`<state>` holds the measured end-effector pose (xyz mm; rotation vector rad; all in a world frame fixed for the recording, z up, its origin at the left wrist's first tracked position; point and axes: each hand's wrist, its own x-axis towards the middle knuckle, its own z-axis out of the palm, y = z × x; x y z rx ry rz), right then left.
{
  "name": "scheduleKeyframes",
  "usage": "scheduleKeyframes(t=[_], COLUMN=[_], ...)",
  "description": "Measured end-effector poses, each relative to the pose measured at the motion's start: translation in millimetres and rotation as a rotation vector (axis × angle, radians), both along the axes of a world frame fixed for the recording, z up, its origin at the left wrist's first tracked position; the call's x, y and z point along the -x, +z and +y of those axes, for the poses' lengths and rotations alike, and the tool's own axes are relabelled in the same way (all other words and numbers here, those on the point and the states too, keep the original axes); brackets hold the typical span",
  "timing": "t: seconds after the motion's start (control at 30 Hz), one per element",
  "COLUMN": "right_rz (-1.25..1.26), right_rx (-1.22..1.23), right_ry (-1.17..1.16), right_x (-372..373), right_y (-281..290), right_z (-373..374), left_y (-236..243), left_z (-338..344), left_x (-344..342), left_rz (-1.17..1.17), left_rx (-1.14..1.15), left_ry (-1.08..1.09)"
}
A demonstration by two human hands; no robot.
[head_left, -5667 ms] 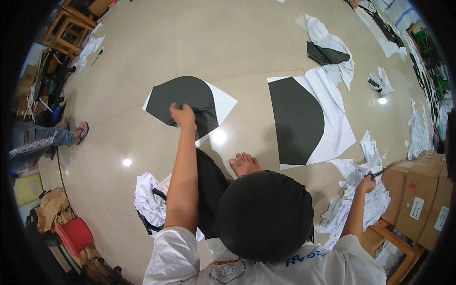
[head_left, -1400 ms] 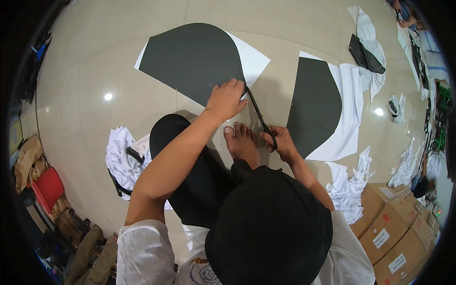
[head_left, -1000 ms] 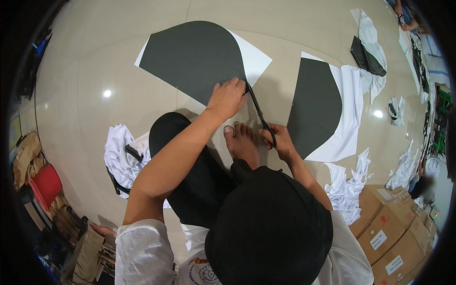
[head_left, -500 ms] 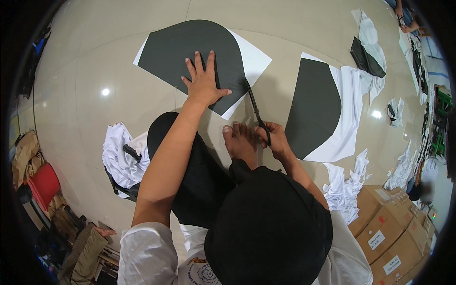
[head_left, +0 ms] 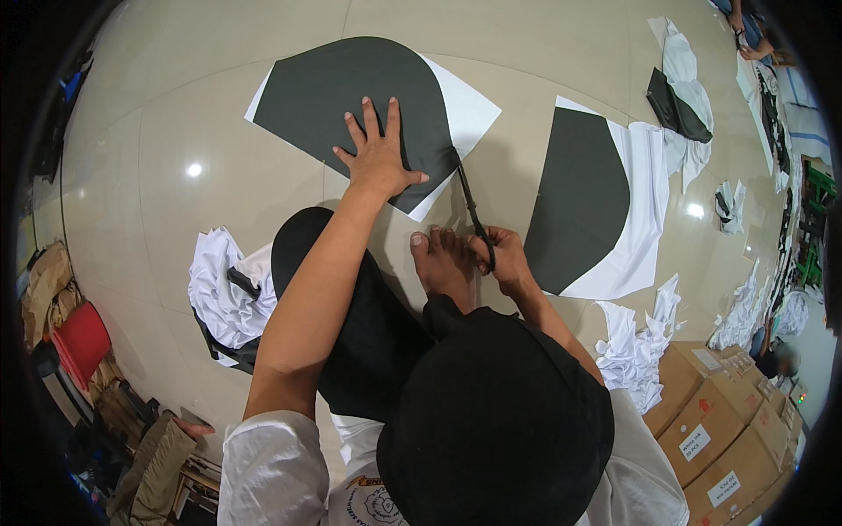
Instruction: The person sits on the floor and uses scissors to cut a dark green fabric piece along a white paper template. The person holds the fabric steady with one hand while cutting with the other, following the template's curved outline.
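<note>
A dark grey curved panel (head_left: 351, 83) lies on the tiled floor, with a white sheet (head_left: 469, 101) showing past its edges. My left hand (head_left: 379, 162) presses flat on the panel's lower right part, fingers spread. Black-handled scissors (head_left: 471, 206) are in my right hand (head_left: 507, 256), the fingers wrapped through the handle. Their blade tips meet the panel's right edge, where grey borders white. To the right lies a second dark grey curved panel (head_left: 579, 202) on white fabric (head_left: 645, 210). My bare foot (head_left: 447, 267) rests just below the scissors.
White cloth scraps (head_left: 636, 351) lie right of my right arm, beside cardboard boxes (head_left: 724, 430). A bundle of white fabric (head_left: 230, 289) sits left of my knee. More white and black pieces (head_left: 680, 101) lie far right. At the top right another person's hands (head_left: 756, 46) show.
My left hand has shifted very slightly downward on the panel. The scissors and my right hand have turned a little, with the blades still at the panel's right edge.
</note>
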<state>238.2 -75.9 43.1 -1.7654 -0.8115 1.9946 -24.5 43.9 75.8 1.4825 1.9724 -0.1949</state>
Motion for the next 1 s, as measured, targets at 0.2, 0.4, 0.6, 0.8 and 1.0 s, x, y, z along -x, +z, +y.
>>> scheduleKeyframes(t=[0.2,0.4,0.6,0.8,1.0], right_rz=[-0.004,-0.020,-0.008,0.011,0.003], right_rx=[0.030,0.005,-0.018,0.008,-0.005], right_ry=[-0.001,0.026,0.029,-0.015,-0.001], right_x=[-0.1,2.0,8.1,11.4,10.8], right_y=[1.8,4.3,5.0,4.9,2.8], right_z=[-1.4,4.5,14.7,14.9,11.2], left_y=[-0.7,1.1,-0.2,-0.9,0.2], left_z=[0.2,0.1,-0.2,-0.7,-0.4], left_x=[0.3,0.1,0.4,0.9,0.7], left_rz=[0.019,0.019,0.016,0.017,0.012], left_rx=[0.010,0.012,0.008,0.001,0.002], left_ry=[-0.008,-0.013,-0.010,-0.014,-0.009])
